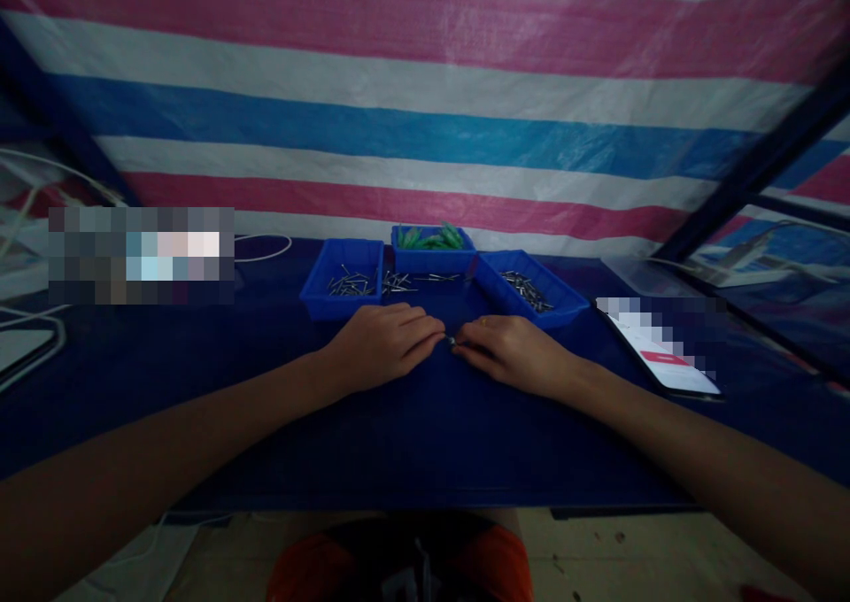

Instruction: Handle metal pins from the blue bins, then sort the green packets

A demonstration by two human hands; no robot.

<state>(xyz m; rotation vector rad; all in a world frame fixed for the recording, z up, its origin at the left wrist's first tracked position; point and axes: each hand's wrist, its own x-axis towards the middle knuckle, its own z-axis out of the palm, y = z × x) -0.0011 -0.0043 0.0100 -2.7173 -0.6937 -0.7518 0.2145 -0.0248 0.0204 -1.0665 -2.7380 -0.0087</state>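
Observation:
My left hand [391, 343] and my right hand [514, 350] meet fingertip to fingertip above the blue table, close to the bins. Between them shows a small shiny metal piece [451, 341], mostly covered by the fingers. Both hands are closed in a pinch on it. Just beyond the left hand, thin metal pins [351, 283] fill part of the left blue bin [342, 255]. More loose pins [398, 281] lie on the table beside that bin. The right blue bin [561, 297] holds short metal pieces [528, 290], just past my right hand.
A third blue bin [431, 252] at the back holds green pieces [431, 236]. A phone [664, 350] with a lit screen lies to the right. White cable [272, 252] curls at the back left. Striped plastic sheeting [425, 142] hangs behind the table [412, 447].

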